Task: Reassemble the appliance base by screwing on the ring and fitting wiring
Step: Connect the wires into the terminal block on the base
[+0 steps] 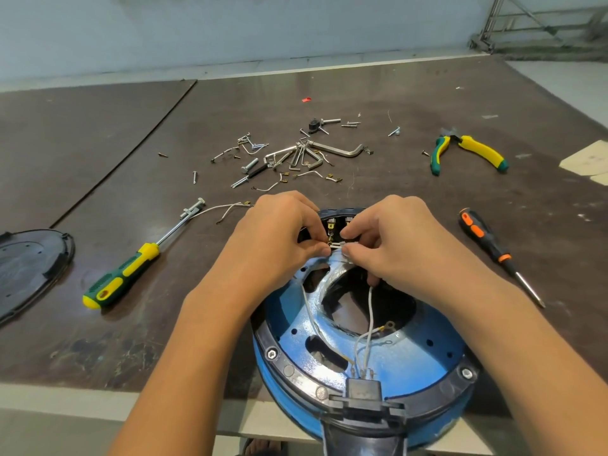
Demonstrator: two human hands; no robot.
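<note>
The blue base is set at the near edge of the table, close to the body, so that its far side can be reached by both hands. The black ring is seated round its rim, and screw heads are seen in it, so the ring step is judged done and the wiring is in hand.

The left hand is curled, with a small wire end pinched between thumb and forefinger. The right hand is curled likewise, and the same wire end is pinched from the other side. It is held just in front of the terminal block at the far rim, presumably so that it can be lined up and pushed on. What the other fingers hold cannot be told.

White wires are led across the open middle from the black socket at the near rim, and their ring lugs lie loose.

Tools are kept within reach but apart from the work: a yellow screwdriver to the left, an orange screwdriver to the right, pliers and a heap of screws and hex keys beyond. A black cover is laid aside at the left edge.
</note>
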